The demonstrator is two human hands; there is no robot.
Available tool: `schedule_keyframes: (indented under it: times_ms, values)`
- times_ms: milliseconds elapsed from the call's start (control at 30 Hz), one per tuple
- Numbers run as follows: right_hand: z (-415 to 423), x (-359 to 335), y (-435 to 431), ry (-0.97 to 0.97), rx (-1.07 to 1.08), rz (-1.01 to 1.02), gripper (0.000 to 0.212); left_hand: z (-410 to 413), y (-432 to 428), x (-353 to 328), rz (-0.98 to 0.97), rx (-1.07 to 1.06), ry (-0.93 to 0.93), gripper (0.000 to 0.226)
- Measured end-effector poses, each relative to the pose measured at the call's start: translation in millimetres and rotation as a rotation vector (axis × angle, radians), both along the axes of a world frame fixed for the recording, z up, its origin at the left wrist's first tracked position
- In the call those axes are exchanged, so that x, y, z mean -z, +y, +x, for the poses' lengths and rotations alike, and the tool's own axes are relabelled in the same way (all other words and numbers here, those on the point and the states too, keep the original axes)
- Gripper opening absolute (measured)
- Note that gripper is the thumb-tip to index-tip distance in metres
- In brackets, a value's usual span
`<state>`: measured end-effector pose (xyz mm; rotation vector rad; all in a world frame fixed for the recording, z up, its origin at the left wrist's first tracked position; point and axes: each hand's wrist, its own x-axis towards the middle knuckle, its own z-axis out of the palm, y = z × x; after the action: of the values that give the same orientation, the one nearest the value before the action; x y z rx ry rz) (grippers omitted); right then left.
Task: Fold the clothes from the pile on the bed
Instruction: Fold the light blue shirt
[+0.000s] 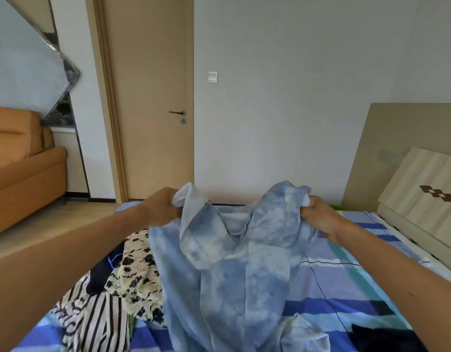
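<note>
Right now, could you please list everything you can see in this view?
tie-dye garment: one, blue and white, held up over the middle of the bed
floral garment: one, cream with black flowers, in the pile to the left
striped garment: one, black and white, front of the pile
dark garment: one, navy, in the pile
black garment: one, bottom right on the bed
bed sheet: one, blue stripes, under everything
door: one, tan, closed, far wall
light switch: one, white, right of the door
sofa: one, orange, far left
headboard: one, beige, far right
left hand: grips the garment's left top edge
right hand: grips its right top edge
</note>
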<state>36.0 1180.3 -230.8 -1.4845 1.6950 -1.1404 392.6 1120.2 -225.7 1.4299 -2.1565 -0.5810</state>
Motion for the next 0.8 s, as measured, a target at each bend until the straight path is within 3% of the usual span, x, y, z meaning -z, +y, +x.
schedule_keyframes:
  times_ms: [167, 333, 400, 500, 733, 800]
  values:
    - [1.9, -120.2, -9.8, 0.096, 0.03, -0.258, 0.018, 0.7, -11.4, -122.3, -0.31, -0.07, 0.168, 0.006]
    - [-2.7, -240.4, 0.7, 0.153, 0.082, -0.521, 0.025, -1.9, 3.9, -243.4, -0.554, -0.026, 0.259, 0.026]
    - [-6.3, -283.5, 4.3, 0.174, 0.11, -0.611, 0.02, -1.4, 12.0, -286.8, -0.621, -0.018, 0.27, 0.031]
    - [-8.8, -341.6, 13.9, 0.181, 0.141, -0.735, 0.011, -1.6, 28.1, -345.8, -0.707, 0.018, 0.275, 0.007]
    - [-5.3, -438.2, 44.0, 0.223, 0.118, -0.941, 0.005, -2.4, 51.6, -449.9, -0.845, -0.081, 0.351, 0.013]
    - [-2.6, -450.1, 50.3, 0.225, 0.105, -0.967, 0.012, 1.0, 53.0, -461.0, -0.846, -0.102, 0.383, 0.019]
